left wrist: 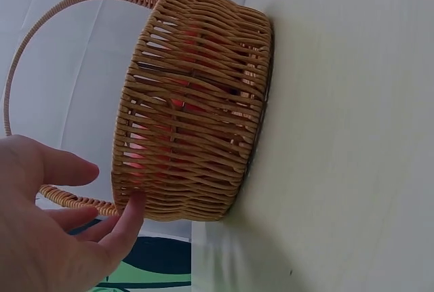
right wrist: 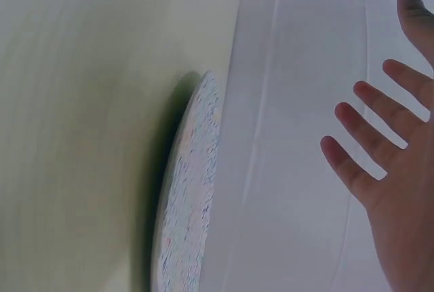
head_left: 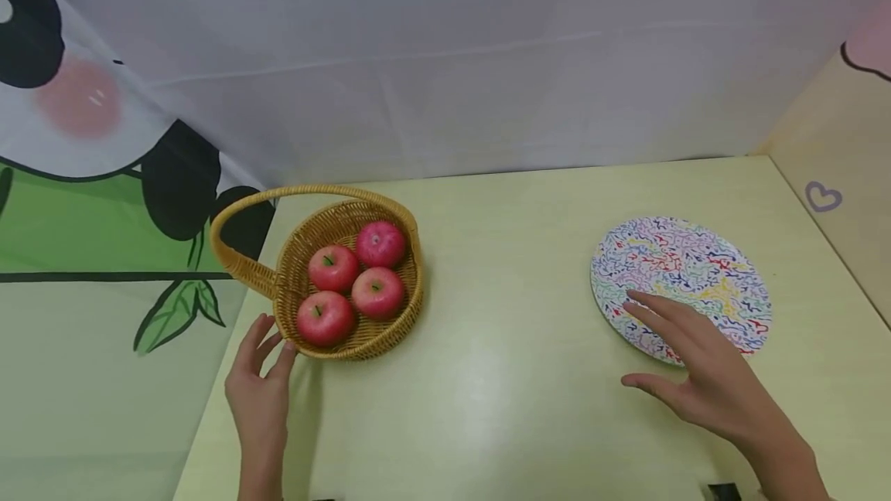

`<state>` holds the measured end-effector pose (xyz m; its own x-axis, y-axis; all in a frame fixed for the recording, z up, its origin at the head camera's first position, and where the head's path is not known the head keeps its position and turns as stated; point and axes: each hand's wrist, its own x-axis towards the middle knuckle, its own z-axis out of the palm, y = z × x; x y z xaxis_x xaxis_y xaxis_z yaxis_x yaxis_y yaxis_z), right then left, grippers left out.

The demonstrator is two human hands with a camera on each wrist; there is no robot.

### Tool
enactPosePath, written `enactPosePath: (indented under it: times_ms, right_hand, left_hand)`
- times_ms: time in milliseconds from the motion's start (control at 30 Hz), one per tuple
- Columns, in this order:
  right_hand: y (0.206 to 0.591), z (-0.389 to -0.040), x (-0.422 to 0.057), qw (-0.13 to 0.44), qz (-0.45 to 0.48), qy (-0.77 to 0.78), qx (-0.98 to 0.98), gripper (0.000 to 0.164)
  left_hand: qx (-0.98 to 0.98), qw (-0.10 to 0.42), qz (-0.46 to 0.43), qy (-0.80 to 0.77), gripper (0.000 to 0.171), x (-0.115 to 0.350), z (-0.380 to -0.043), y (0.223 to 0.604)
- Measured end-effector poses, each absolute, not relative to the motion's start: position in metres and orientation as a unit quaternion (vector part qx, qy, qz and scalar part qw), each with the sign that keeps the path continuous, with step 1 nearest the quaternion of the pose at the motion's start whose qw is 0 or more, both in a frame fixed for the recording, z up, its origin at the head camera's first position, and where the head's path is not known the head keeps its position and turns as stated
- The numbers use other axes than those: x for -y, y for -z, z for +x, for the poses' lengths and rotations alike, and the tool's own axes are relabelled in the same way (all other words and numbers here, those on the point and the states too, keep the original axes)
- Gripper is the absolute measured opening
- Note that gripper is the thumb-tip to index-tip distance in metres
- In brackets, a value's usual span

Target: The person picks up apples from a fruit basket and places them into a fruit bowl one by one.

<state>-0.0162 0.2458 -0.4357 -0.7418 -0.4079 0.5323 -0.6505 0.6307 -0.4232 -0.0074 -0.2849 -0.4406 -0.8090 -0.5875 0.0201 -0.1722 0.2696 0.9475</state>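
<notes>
A brown wicker basket [head_left: 418, 284] with a tall arched handle stands on the left side of the table, several red apples [head_left: 377, 292] inside it. My left hand [head_left: 261, 377] is at its near left rim, thumb and fingers spread apart. In the left wrist view, one fingertip of that hand [left wrist: 74, 217] overlaps the woven wall, while the thumb stays off to the side. On the right lies a round board [head_left: 682, 284] covered in small multicoloured squiggles. Above its near edge hovers my right hand [head_left: 703, 369], fingers extended and holding nothing; the right wrist view shows them spread.
The pale table [head_left: 501, 377] ends at a light cloth wall [head_left: 445, 99] behind. A printed cartoon sheet [head_left: 104, 215] hangs down on the left, and a beige panel [head_left: 835, 145] with a heart borders the right. A small black object [head_left: 725, 492] is at the front edge.
</notes>
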Motion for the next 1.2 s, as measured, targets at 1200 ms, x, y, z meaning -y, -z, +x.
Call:
enactPosePath:
  times_ms: [1200]
  right_hand:
    - [0.413, -0.051, -0.123, 0.028, 0.305, -0.355, 0.883, 0.088]
  left_hand:
    - [0.748, 0.091, 0.299, 0.586, 0.056, 0.301, -0.024, 0.443]
